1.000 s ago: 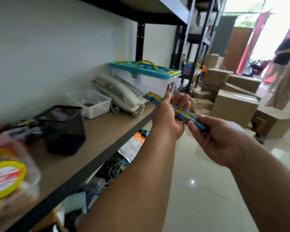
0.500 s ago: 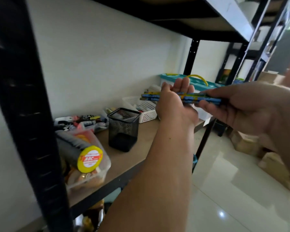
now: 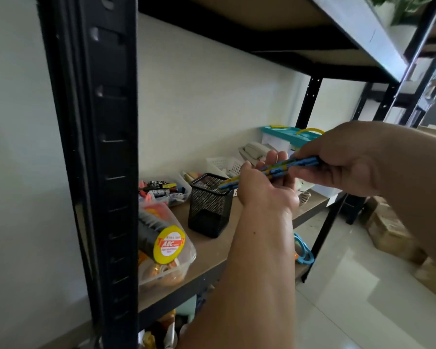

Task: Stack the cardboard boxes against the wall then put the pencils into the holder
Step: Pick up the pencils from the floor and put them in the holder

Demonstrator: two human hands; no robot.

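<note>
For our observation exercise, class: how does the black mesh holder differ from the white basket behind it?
The mesh holder is black, tall and narrow; the white basket is low and wide. The holder stands nearer the shelf edge; the basket sits by the wall. Both have perforated walls and open tops.

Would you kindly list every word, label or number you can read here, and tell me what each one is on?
"ABC": on the red banner of the yellow label on the black roll in the tub.
Finer print on that label: too small to read.
Print on the pencils: blurred, unreadable.
White mark beside the holder: partly hidden, unreadable.
</note>
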